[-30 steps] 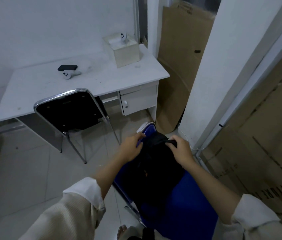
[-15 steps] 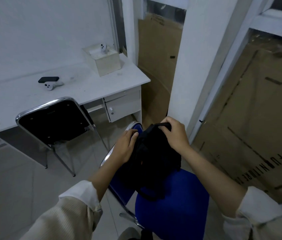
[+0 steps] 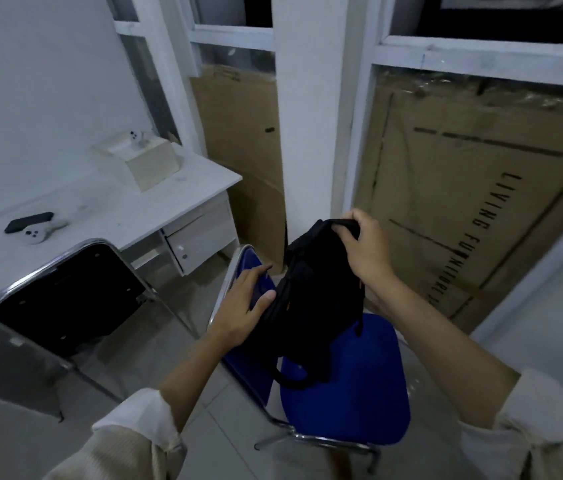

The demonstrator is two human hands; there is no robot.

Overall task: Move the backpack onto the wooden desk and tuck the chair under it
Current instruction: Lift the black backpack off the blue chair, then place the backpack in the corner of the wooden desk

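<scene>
A black backpack [image 3: 314, 299] hangs upright just above the seat of a blue chair [image 3: 346, 386]. My right hand [image 3: 365, 249] grips the backpack's top handle. My left hand [image 3: 245, 306] holds the backpack's left side, close to the blue chair's backrest. The white desk [image 3: 127, 216] stands at the left against the wall. A black chair [image 3: 65, 299] with a chrome frame stands in front of the desk, pulled out, its backrest toward me.
On the desk lie a dark phone [image 3: 29, 221], a white controller [image 3: 39, 233] and a pale box [image 3: 141, 161] with another controller on top. Large cardboard sheets [image 3: 463, 202] lean against the windows at right. A white pillar [image 3: 307, 133] stands behind the blue chair.
The backpack has risen from the blue seat, lifted by its top handle. My view has tilted up and swung right, so the desk sits further left.
</scene>
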